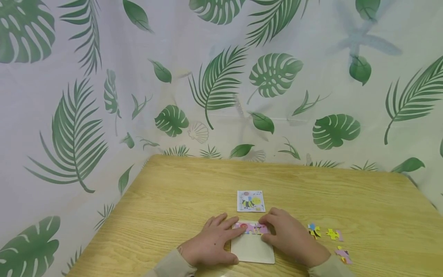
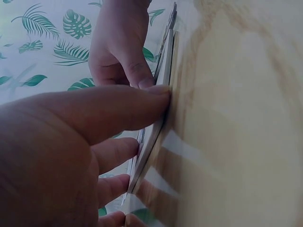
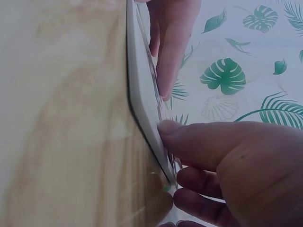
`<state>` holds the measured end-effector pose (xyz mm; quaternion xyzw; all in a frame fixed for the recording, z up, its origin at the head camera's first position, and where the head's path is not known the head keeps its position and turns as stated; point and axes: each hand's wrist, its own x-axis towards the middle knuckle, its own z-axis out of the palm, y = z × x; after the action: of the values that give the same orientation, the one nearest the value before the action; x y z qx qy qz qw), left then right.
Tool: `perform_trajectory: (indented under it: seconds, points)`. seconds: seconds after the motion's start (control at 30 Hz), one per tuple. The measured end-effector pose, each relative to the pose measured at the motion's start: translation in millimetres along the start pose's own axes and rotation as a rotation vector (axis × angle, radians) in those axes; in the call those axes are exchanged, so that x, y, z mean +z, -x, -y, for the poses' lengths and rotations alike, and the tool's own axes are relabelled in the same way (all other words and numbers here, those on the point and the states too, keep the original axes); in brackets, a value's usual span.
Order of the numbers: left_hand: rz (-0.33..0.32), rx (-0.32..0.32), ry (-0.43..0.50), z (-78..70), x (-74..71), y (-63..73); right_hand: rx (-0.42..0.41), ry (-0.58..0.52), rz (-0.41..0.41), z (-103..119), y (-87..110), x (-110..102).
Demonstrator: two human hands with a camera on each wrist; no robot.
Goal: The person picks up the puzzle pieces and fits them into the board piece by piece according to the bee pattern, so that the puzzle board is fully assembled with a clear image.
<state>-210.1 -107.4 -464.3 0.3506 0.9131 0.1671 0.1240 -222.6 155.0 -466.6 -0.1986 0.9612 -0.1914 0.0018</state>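
A pale square puzzle board (image 1: 253,250) lies on the table in front of me, its thin edge facing the camera in both wrist views. Along its far side runs a row of joined pink puzzle pieces (image 1: 252,228). My left hand (image 1: 212,242) rests at the board's left side with fingers extended; its index fingertip presses on the row and its thumb touches the near left edge. At the row's right end my right hand (image 1: 290,236) pinches a pink puzzle piece between thumb and index finger. That piece is mostly hidden by the fingers.
Just beyond the board lies a square picture card (image 1: 250,201) with a bee on it. To the right are loose puzzle pieces: a blue-and-black one (image 1: 314,231), a yellow-and-pink group (image 1: 333,234) and a pink one (image 1: 343,254). A leaf-patterned curtain (image 1: 221,96) hangs behind the wooden table (image 1: 187,188).
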Motion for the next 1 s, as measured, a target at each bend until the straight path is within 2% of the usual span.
perform_trajectory:
  seconds: [0.3, 0.4, 0.47, 0.6, 0.7, 0.83, 1.0]
  points:
    - [0.008, -0.011, -0.002, -3.6, -2.0, -2.8, 0.035, 0.034, 0.011, 1, -0.6, 1]
    - [0.002, 0.011, -0.016, -8.5, -3.9, -4.6, 0.039, 0.044, 0.009, 1, -0.5, 0]
    - [-0.007, 0.048, -0.057, -12.9, -4.4, -7.0, 0.037, 0.042, 0.004, 0, -0.2, -1]
    - [-0.005, 0.131, -0.212, -23.2, -5.5, -14.5, 0.03, 0.03, -0.003, 0, 0.1, -1]
    - [0.015, 0.151, -0.299, -28.6, -5.8, -18.8, 0.023, 0.014, 0.004, 0, 0.2, 1]
    - [0.038, 0.134, -0.321, -31.1, -6.2, -19.5, 0.013, 0.005, 0.005, 1, 0.6, 3]
    - [0.036, 0.132, -0.273, -30.3, -6.6, -20.3, 0.033, 0.011, -0.014, 2, 1.2, 2]
